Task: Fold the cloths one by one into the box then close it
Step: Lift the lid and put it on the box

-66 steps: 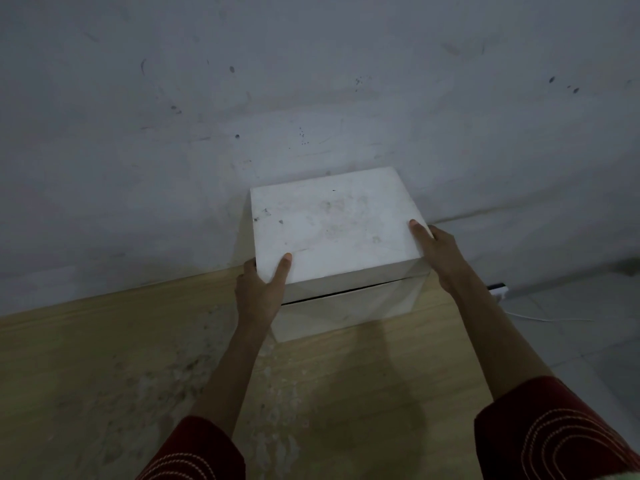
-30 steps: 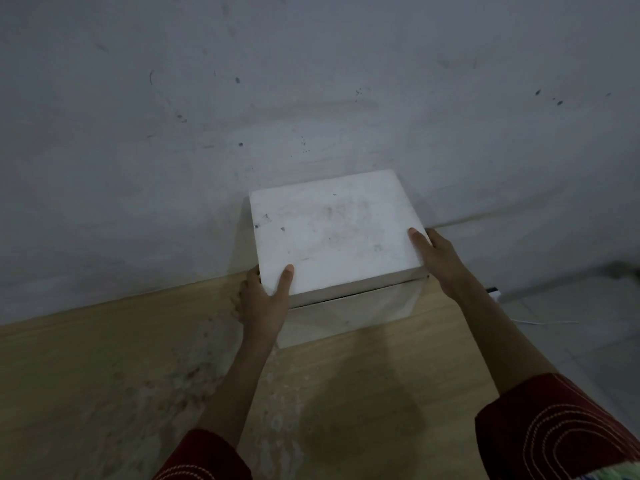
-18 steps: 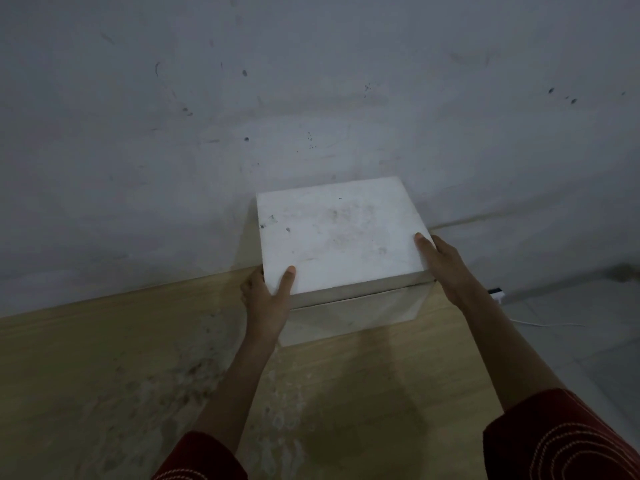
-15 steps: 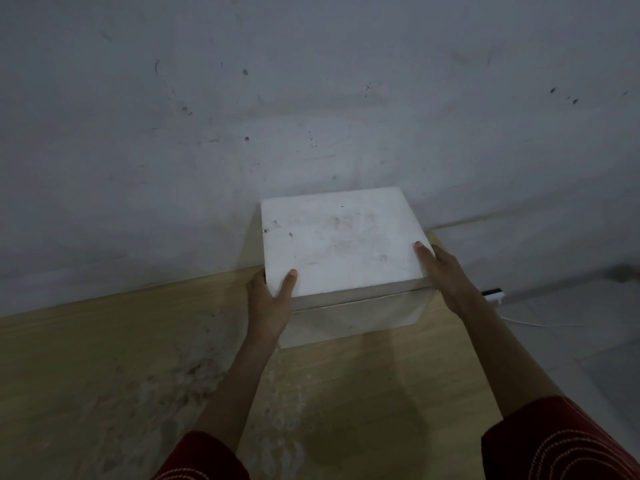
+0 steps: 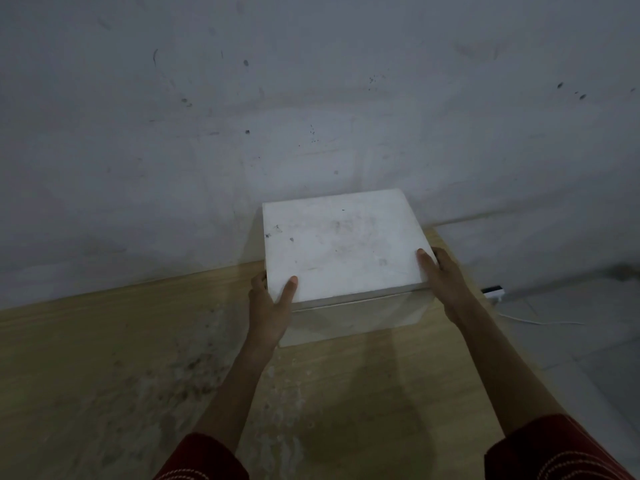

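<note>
head view: lid going down on the box

the closing step looked in hand; no cloths showed. left of the box [image 5: 349, 313], the left hand [image 5: 268, 306] clasped the lid [image 5: 339, 244] corner, thumb on top. the right hand [image 5: 441, 271] clasped the right edge. a thin seam remained, so next probably an even downward press.

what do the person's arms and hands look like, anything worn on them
Both hands are bare: the left hand and right hand show no gloves, and no rings or watch can be made out. Forearms are uncovered. Dark red sleeves with pale curved stitched lines begin near the elbows.
</note>
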